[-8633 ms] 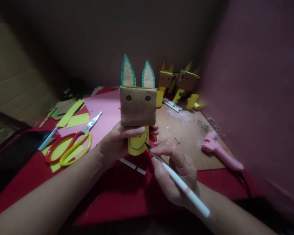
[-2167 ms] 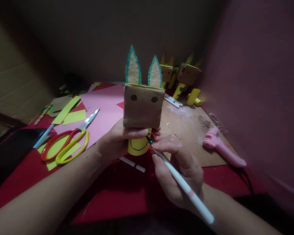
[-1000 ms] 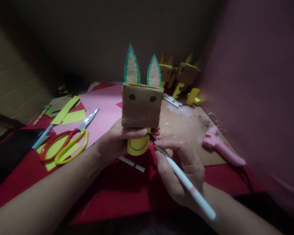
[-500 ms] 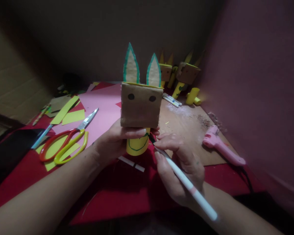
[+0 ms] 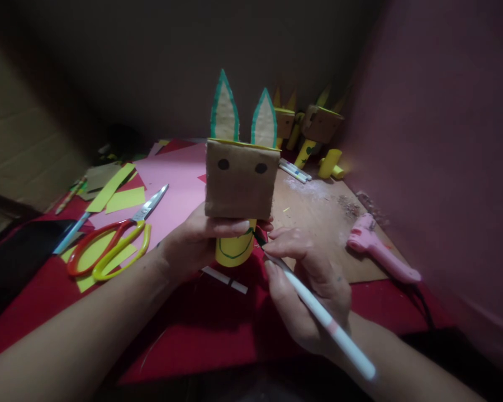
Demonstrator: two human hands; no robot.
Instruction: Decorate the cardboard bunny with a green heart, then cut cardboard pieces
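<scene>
Evidently you are at the drawing step: your right hand (image 5: 312,279) pinches a white marker (image 5: 318,314) between thumb and fingers, its dark tip at the right edge of the yellow tube (image 5: 233,251). A curved green line (image 5: 233,257) already runs round the tube's lower front; whether the tip touches the paper, you cannot tell from this view. The tube sits under the cardboard head (image 5: 240,181), upright above the red cloth (image 5: 209,340) and between your two hands.

The next move seems to call for a steady tube and a light, controlled tip, since the surface curves away there.

Your left hand (image 5: 199,237) comes in from the left, closed around the tube just below the head, thumb across the front and fingertips showing beyond the right side. Your right forearm angles up from the lower right, wrist low, with the marker's back end slanting down towards you.
</scene>
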